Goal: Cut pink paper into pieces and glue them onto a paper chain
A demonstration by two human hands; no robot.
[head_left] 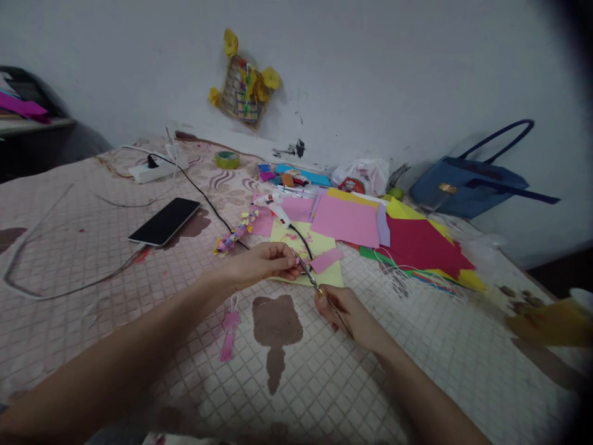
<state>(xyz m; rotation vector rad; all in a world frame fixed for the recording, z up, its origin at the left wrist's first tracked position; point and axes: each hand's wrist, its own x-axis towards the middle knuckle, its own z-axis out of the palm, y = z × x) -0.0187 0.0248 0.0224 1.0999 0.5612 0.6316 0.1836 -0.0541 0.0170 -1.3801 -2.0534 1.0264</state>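
My right hand point(345, 309) is closed round the handles of a pair of scissors point(306, 272), whose blades point up and left toward my left hand. Fingers pinched, my left hand point(271, 261) holds a small piece of pink paper point(297, 262) at the blade tips. A pink paper strip point(327, 260) lies just beyond the blades on a pale yellow sheet point(333, 273) with small pink scraps. Behind the hands rests a white glue gun point(279, 212) with a black cord. Nearer me, left of the hands, lies a pink paper tassel point(228, 327) with a white loop.
Coloured paper sheets point(347, 219) and tangled white string point(393, 278) lie to the right. A phone point(165, 222) on a cable, a power strip point(152, 170), green tape point(227, 160) and a decorated paper stick point(236, 233) are leftward. A blue handbag point(467, 182) stands against the wall.
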